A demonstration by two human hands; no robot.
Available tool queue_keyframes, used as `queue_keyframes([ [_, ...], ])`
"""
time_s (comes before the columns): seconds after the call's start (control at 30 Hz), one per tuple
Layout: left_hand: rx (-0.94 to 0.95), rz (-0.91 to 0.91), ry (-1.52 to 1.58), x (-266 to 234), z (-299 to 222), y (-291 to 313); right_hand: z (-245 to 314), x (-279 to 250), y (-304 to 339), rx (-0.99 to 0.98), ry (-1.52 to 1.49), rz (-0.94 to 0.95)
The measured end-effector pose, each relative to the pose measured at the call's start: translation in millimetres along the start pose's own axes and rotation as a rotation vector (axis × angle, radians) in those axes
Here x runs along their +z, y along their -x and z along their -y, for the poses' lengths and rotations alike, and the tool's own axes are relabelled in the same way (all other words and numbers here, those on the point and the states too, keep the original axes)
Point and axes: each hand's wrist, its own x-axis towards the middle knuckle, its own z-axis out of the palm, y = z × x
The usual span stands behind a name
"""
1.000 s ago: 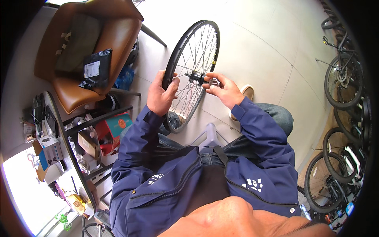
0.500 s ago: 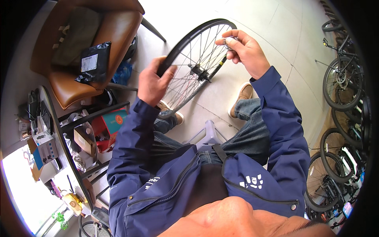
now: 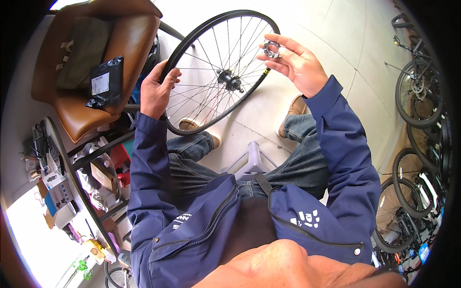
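A black bicycle wheel without a tyre (image 3: pixel 228 80) is held up in front of me, tilted, its thin spokes and black hub facing me. My left hand (image 3: pixel 157 91) is closed around the rim at the wheel's left side, thumb on the near face. In my right hand (image 3: pixel 302 69) a round, notched silver spoke wrench (image 3: pixel 265 47) is pinched between thumb and fingers. It is beside the rim's upper right part; whether it touches the wheel I cannot tell. A small yellow mark shows on the rim just below that hand.
A brown leather chair (image 3: pixel 127 53) with a black plastic parcel (image 3: pixel 106 82) stands at the far left. Below it is a cluttered shelf table (image 3: pixel 72 168) with boxes. Several bicycles (image 3: pixel 418 96) line the right side. A grey stand-like frame (image 3: pixel 252 161) is between my legs.
The wheel has turned to show more of its face and shifted left with my left hand. In my right hand, the spoke wrench has turned so its ring shape shows.
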Motion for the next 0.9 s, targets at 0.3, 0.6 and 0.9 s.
queue_keyframes([
  [0.3,-0.044,-0.068,-0.019,4,0,-1,0,-19,7,-0.059,0.009,-0.010],
  [0.6,-0.061,-0.115,-0.032,2,7,-2,-1,-24,8,-0.022,0.038,-0.051],
  [0.9,-0.072,-0.116,-0.009,3,7,-1,-1,-20,9,-0.018,0.093,-0.066],
])
